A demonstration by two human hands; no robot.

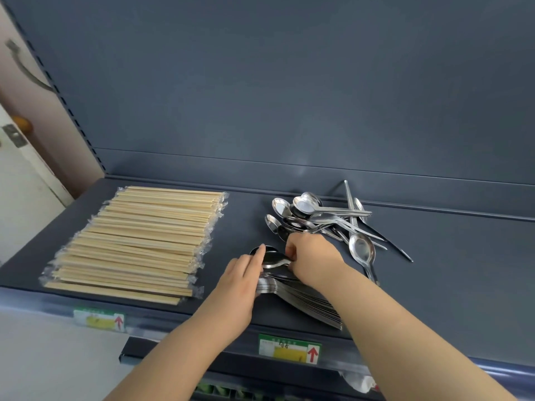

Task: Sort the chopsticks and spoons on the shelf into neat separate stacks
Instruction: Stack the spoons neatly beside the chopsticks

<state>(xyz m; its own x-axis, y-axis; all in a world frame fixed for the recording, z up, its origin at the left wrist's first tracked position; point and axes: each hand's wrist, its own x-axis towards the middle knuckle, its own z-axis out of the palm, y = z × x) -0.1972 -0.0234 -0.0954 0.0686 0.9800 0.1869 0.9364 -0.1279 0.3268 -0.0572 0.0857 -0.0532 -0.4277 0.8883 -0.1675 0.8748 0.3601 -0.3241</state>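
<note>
Pinching the top spoon (275, 260) in curled fingers, the right hand (314, 257) holds it on the spoon stack (301, 296), whose bowls point far-left and handles near-right on the shelf (434, 256). The left hand (240, 282), fingers straight, rests against the stack's left side. Behind the stack loose spoons (318, 218) lie jumbled; left of it wrapped chopsticks (139, 241) run crosswise

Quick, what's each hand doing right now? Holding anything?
Left hand: open, straight fingers resting against the spoon stack.
Right hand: closed, pinching the top spoon on that stack.
</note>
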